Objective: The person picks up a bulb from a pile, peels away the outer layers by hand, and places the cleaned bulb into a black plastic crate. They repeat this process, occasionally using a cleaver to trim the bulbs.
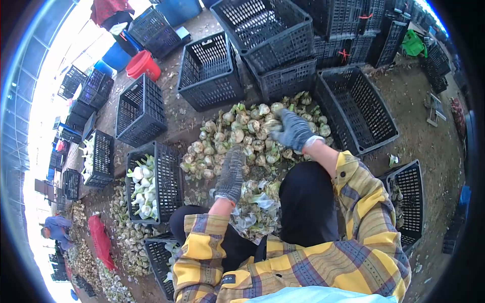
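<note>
A heap of pale, round, soil-stained bulbs (237, 135) with short green stems lies on the ground in front of my knees. My right hand (294, 130), in a grey knit glove, reaches into the heap's right side, its thumb and fingers around a slightly blurred bulb (272, 126). At the heap's near edge is my left hand (231, 174), gloved alike, with fingers stretched out and nothing visible in them. Between my knees, peeled skins and leaf scraps (257, 204) lie piled. Cleaned white bulbs (144, 187) with green stems fill part of a black crate (169, 177) on my left.
Black crates stand around the heap: one at the right (358, 108), one ahead (209, 70), stacked ones (283, 45) behind it. A red bucket (143, 65) stands at the far left. Another person (56, 230) is at the left edge, near a red sack (101, 240).
</note>
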Motion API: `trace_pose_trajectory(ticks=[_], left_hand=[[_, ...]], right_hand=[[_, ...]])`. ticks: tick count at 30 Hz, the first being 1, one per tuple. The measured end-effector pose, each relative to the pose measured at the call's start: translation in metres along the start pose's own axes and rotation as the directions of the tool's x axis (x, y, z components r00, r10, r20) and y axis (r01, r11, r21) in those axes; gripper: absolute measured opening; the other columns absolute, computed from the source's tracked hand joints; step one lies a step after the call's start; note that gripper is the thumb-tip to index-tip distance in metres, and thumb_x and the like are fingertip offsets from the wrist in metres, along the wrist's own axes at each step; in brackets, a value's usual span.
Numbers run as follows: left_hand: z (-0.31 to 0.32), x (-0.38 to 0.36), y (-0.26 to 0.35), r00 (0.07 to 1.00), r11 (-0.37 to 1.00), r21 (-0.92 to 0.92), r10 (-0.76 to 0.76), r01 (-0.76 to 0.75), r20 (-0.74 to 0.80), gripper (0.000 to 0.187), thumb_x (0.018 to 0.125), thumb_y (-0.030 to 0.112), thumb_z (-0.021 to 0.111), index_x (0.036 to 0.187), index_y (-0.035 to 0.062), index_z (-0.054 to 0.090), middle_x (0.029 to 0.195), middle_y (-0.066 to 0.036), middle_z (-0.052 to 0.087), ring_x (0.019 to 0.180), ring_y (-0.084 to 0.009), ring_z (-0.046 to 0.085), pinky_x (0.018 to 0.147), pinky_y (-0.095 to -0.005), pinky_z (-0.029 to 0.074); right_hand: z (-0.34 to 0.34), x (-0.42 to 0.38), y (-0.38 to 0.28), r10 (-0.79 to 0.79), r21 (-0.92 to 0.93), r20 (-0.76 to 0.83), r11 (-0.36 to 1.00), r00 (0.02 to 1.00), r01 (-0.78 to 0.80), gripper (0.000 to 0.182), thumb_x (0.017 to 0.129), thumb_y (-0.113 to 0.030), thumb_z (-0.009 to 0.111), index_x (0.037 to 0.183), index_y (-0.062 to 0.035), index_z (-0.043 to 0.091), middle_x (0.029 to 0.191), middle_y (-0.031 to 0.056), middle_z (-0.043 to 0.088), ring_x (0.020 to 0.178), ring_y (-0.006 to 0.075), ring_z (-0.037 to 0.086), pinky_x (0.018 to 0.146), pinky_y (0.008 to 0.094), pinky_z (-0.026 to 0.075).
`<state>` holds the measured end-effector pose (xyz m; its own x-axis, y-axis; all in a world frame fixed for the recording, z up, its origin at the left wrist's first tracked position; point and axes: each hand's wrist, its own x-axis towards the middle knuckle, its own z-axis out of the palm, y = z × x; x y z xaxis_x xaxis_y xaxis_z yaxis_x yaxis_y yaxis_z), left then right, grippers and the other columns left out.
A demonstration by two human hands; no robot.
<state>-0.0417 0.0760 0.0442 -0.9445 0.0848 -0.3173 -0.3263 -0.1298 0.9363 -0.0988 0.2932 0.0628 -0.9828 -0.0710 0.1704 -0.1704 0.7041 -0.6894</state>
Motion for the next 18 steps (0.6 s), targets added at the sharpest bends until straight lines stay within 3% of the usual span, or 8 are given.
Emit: trace_pose_trajectory(ticks=[2,4,8,11,14,15,16,18], left_hand=[[0.006,-0.003,0.008,0.999,0.999,0.007,-0.046,0.046,-0.009,0.055,0.087,0.050,0.039,0.128,0.0133,0.037,0.110,-0.004,0.052,0.096,-0.0121,0.050,0.079,-0.0293,0.042],[0.019,-0.023,0.026,0.996,0.935,-0.347,-0.044,0.069,0.080,0.057,0.085,0.055,0.037,0.127,0.0160,0.038,0.108,-0.003,0.052,0.095,-0.0125,0.050,0.078,-0.0306,0.043],[-0.010,0.012,-0.010,0.995,0.849,-0.524,0.014,-0.064,-0.099,0.052,0.088,0.050,0.036,0.121,0.0106,0.043,0.105,-0.007,0.055,0.093,-0.0160,0.054,0.077,-0.0342,0.046],[-0.018,-0.011,0.002,0.986,0.860,-0.506,-0.020,-0.068,-0.166,0.045,0.090,0.043,0.036,0.115,0.0077,0.048,0.103,-0.007,0.056,0.090,-0.0180,0.056,0.078,-0.0326,0.047],[-0.019,-0.017,-0.003,0.985,0.890,-0.451,-0.017,-0.064,-0.173,0.042,0.091,0.037,0.035,0.114,0.0040,0.048,0.109,-0.009,0.054,0.096,-0.0206,0.053,0.084,-0.0305,0.043],[-0.019,-0.019,-0.009,0.972,0.958,-0.223,0.136,-0.178,-0.191,0.042,0.091,0.036,0.035,0.119,0.0065,0.044,0.112,-0.008,0.051,0.096,-0.0174,0.052,0.080,-0.0282,0.044],[-0.021,-0.020,-0.016,0.942,0.958,0.016,0.285,-0.286,-0.175,0.042,0.091,0.036,0.036,0.124,0.0090,0.041,0.115,-0.006,0.047,0.096,-0.0142,0.051,0.076,-0.0258,0.045],[-0.032,-0.013,-0.031,0.971,0.975,0.059,0.221,-0.217,-0.092,0.042,0.093,0.034,0.033,0.126,0.0086,0.038,0.123,-0.007,0.042,0.106,-0.0143,0.044,0.083,-0.0260,0.041]], right_hand=[[0.004,-0.001,-0.047,-0.127,-0.008,0.050,0.992,0.991,0.127,0.040,0.068,-0.017,0.061,0.105,-0.0037,0.051,0.092,0.0190,0.056,0.085,0.0323,0.057,0.076,0.0372,0.045],[0.005,-0.025,-0.093,-0.270,-0.045,0.001,0.962,0.963,0.269,0.038,0.070,-0.015,0.063,0.102,-0.0012,0.050,0.091,0.0169,0.058,0.082,0.0299,0.057,0.075,0.0339,0.046],[0.036,-0.054,-0.118,-0.316,0.036,0.023,0.948,0.948,0.315,0.039,0.070,-0.015,0.066,0.103,-0.0020,0.050,0.090,0.0146,0.058,0.082,0.0241,0.058,0.075,0.0322,0.046],[0.066,-0.053,-0.095,-0.018,0.535,0.216,0.838,0.976,-0.103,0.046,0.074,-0.031,0.064,0.103,0.0030,0.051,0.091,0.0147,0.060,0.081,0.0220,0.057,0.075,0.0315,0.044],[0.100,-0.047,-0.049,0.104,0.476,0.270,0.850,0.957,-0.227,0.053,0.076,-0.037,0.063,0.106,0.0039,0.050,0.094,0.0151,0.060,0.083,0.0184,0.056,0.074,0.0304,0.044],[0.068,-0.053,-0.076,0.201,0.549,0.527,0.661,0.826,-0.511,0.056,0.077,-0.040,0.060,0.112,0.0037,0.049,0.097,0.0163,0.060,0.086,0.0167,0.056,0.075,0.0301,0.044],[0.071,-0.053,-0.076,0.199,0.548,0.531,0.661,0.824,-0.513,0.056,0.077,-0.040,0.060,0.112,0.0037,0.049,0.097,0.0163,0.060,0.086,0.0167,0.056,0.075,0.0301,0.044],[0.080,-0.051,-0.071,0.192,0.513,0.481,0.730,0.855,-0.452,0.054,0.077,-0.041,0.060,0.112,0.0004,0.050,0.095,0.0196,0.060,0.082,0.0207,0.058,0.074,0.0300,0.044]])
